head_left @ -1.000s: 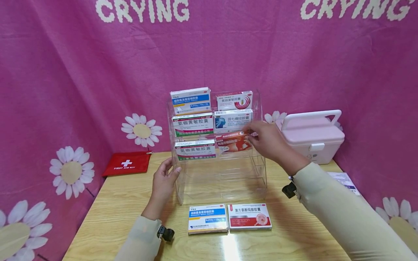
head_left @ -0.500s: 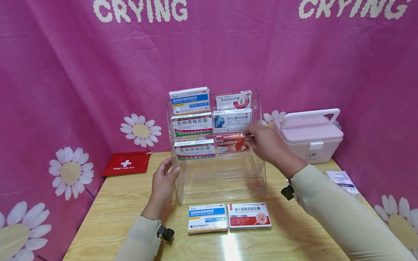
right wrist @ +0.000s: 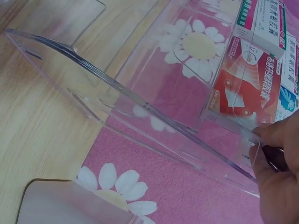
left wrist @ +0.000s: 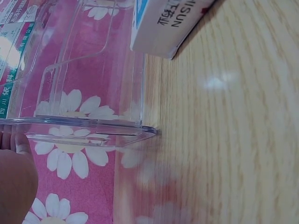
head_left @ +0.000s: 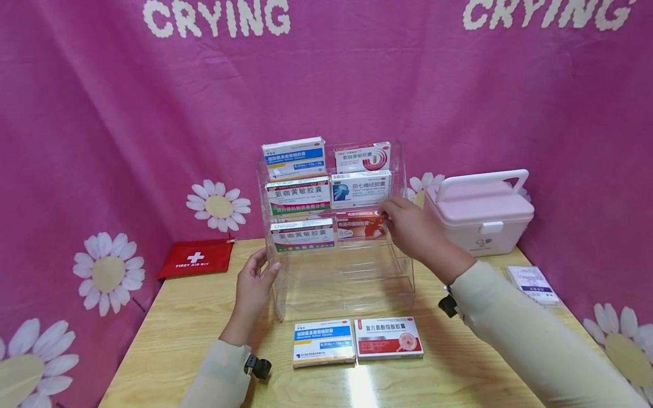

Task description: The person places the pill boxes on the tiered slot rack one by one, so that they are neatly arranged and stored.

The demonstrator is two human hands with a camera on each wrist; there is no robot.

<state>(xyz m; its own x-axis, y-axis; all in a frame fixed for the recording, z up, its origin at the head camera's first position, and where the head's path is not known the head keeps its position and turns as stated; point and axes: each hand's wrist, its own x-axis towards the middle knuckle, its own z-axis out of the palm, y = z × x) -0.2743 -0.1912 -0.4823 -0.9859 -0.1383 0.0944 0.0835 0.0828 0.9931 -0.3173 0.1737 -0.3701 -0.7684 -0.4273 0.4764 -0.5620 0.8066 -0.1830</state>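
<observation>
A clear acrylic display rack stands on the table with medicine boxes in its upper tiers. My right hand pinches the right end of a red-orange medicine box, which sits in the third tier, right column. In the right wrist view, thumb and forefinger meet at the corner of this red-orange box. At the rack's left side, my left hand touches the side panel with its fingertips; the left wrist view shows only part of this hand. Left of the red-orange box is a white-and-green medicine box.
Before the rack lie a blue-and-white medicine box and a red-and-white one. A pink lidded case stands right, near a white packet. A red first aid pouch lies left.
The red-orange box has gone from slightly tilted to level in its slot. My right hand has shifted slightly down and left with it; my left hand stays at the rack's side.
</observation>
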